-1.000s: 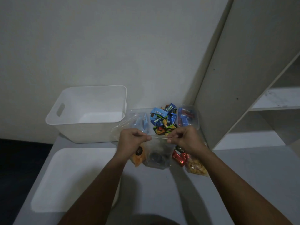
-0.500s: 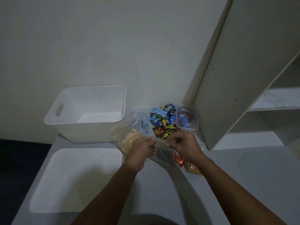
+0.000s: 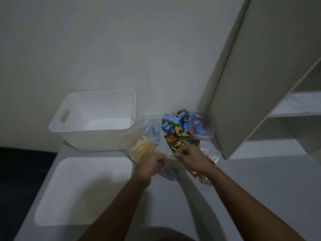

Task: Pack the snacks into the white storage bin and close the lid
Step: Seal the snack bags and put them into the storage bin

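Observation:
The white storage bin [image 3: 73, 126] stands open at the back left, with nothing inside it. Its flat white lid [image 3: 83, 190] lies in front of it. My left hand [image 3: 151, 162] and my right hand [image 3: 189, 156] pinch the top edge of a clear zip bag [image 3: 171, 171] between them, just above the table. A clear bag of orange snacks [image 3: 141, 146] lies left of my hands. Behind them sits a pile of blue and black snack packets [image 3: 177, 127]. A clear tub of wrapped snacks [image 3: 201, 126] stands to the right of the pile.
A tall pale shelf unit [image 3: 260, 84] rises at the right, close to the tub. Red and orange wrapped snacks [image 3: 206, 174] lie under my right forearm. The grey table [image 3: 243, 188] ends at a dark drop on the left.
My hands have moved closer together along the bag's top edge and lowered it slightly. The bag of orange snacks now shows to the left of my left hand.

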The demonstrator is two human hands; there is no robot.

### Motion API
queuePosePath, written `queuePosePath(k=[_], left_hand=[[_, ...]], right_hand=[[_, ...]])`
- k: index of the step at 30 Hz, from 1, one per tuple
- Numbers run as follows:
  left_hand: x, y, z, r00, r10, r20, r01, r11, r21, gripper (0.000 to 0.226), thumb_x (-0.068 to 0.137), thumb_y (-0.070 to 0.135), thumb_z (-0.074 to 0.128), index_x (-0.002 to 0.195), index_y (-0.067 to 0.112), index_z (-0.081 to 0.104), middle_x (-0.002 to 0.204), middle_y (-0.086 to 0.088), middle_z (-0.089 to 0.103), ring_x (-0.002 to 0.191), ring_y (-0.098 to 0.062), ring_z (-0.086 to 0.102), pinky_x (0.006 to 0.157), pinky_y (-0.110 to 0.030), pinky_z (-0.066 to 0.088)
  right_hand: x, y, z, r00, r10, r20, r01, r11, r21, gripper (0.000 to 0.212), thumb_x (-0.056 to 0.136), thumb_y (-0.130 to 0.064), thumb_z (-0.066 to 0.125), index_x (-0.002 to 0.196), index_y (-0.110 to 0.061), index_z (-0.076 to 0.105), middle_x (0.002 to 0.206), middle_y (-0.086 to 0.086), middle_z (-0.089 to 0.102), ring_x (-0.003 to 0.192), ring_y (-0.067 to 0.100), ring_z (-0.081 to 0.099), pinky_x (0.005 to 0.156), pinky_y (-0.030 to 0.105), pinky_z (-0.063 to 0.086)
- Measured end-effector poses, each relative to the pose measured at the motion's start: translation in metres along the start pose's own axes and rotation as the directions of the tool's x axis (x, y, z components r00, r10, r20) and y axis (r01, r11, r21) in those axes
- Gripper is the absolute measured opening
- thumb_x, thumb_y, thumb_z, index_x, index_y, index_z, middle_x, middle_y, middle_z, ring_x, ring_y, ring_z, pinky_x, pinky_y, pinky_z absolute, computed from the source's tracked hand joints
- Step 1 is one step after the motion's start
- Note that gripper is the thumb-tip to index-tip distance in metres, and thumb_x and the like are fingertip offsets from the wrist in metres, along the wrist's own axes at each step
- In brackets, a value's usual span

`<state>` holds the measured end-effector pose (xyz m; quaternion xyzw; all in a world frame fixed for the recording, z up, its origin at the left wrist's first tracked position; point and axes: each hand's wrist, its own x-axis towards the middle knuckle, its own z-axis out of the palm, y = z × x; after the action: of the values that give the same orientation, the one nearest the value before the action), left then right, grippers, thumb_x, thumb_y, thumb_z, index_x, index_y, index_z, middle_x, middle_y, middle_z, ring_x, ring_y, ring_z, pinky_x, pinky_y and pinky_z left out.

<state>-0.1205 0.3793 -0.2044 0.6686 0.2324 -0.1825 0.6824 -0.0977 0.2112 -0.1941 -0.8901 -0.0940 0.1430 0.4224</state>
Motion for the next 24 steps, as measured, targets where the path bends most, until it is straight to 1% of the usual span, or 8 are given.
queuePosePath(k=[3,6,8,12,16,19,21,24], left_hand=[[0.002,0.0,-0.004,0.993,0.007,-0.116,-0.001,0.998,0.056,0.017,0.077,0.02,0.06,0.064,0.012,0.065,0.061,-0.004,0.062,0.053,-0.017,0.056,0.054,-0.027,0.046],[0.003,-0.002,-0.01,0.952,0.129,-0.278,-0.096,0.987,0.13,0.014,0.072,0.031,0.062,0.078,0.018,0.064,0.078,-0.003,0.067,0.074,-0.022,0.064,0.072,-0.04,0.053],[0.003,0.0,-0.013,0.958,0.158,-0.238,-0.137,0.985,0.102,0.01,0.079,0.022,0.061,0.085,0.02,0.068,0.086,-0.005,0.068,0.083,-0.025,0.064,0.077,-0.043,0.054],[0.002,-0.002,-0.024,0.965,0.234,-0.116,-0.224,0.97,0.097,0.014,0.085,0.0,0.061,0.097,0.003,0.069,0.082,-0.011,0.066,0.069,-0.019,0.06,0.059,-0.027,0.05],[0.002,-0.011,-0.03,0.928,0.279,-0.247,-0.253,0.959,0.129,0.005,0.082,-0.002,0.067,0.084,0.002,0.07,0.068,-0.013,0.066,0.056,-0.019,0.061,0.056,-0.029,0.053],[0.006,-0.015,-0.033,0.9,0.201,-0.386,-0.193,0.979,0.061,0.014,0.082,0.003,0.069,0.071,0.012,0.067,0.066,-0.013,0.068,0.059,-0.024,0.068,0.059,-0.035,0.059],[0.01,-0.017,-0.035,0.885,0.147,-0.441,-0.152,0.988,0.025,0.017,0.081,0.005,0.07,0.069,0.016,0.066,0.07,-0.016,0.069,0.064,-0.031,0.068,0.067,-0.045,0.06],[0.016,-0.019,-0.037,0.838,0.169,-0.518,-0.144,0.986,0.09,0.007,0.077,0.014,0.074,0.083,0.011,0.073,0.078,-0.012,0.072,0.072,-0.031,0.069,0.074,-0.048,0.059]], right_hand=[[0.004,-0.008,-0.001,0.999,-0.037,0.039,0.039,0.998,-0.048,0.036,0.093,-0.016,0.058,0.062,-0.032,0.05,0.064,-0.014,0.05,0.062,-0.001,0.046,0.057,0.018,0.034],[0.008,-0.014,-0.004,0.995,-0.05,0.085,0.054,0.998,-0.042,0.027,0.094,-0.015,0.056,0.068,-0.024,0.055,0.068,-0.013,0.051,0.064,-0.001,0.046,0.058,0.016,0.035],[0.013,-0.017,-0.006,0.993,-0.043,0.111,0.046,0.999,-0.026,0.022,0.093,-0.015,0.058,0.071,-0.02,0.058,0.07,-0.011,0.054,0.067,-0.001,0.049,0.059,0.017,0.036],[0.028,-0.018,-0.01,0.992,-0.041,0.117,0.043,0.999,-0.021,0.022,0.092,-0.014,0.06,0.072,-0.023,0.061,0.073,-0.011,0.059,0.071,-0.001,0.054,0.064,0.018,0.04],[0.043,-0.023,-0.004,0.999,-0.033,0.007,0.032,0.999,0.025,0.027,0.09,-0.015,0.063,0.065,-0.024,0.059,0.065,-0.011,0.056,0.065,0.0,0.053,0.064,0.021,0.043],[0.051,-0.028,0.005,0.999,-0.014,-0.05,0.021,0.992,0.127,0.005,0.088,-0.013,0.066,0.088,-0.014,0.07,0.087,0.001,0.069,0.084,0.012,0.063,0.076,0.025,0.049],[0.058,-0.029,0.011,0.998,0.002,-0.07,0.008,0.99,0.139,0.019,0.088,-0.011,0.066,0.106,-0.006,0.069,0.103,0.008,0.069,0.097,0.017,0.064,0.084,0.025,0.049],[0.063,-0.028,0.017,0.997,0.018,-0.08,-0.009,0.993,0.114,0.027,0.088,-0.012,0.065,0.114,-0.006,0.064,0.109,0.007,0.067,0.101,0.018,0.062,0.088,0.027,0.05]])
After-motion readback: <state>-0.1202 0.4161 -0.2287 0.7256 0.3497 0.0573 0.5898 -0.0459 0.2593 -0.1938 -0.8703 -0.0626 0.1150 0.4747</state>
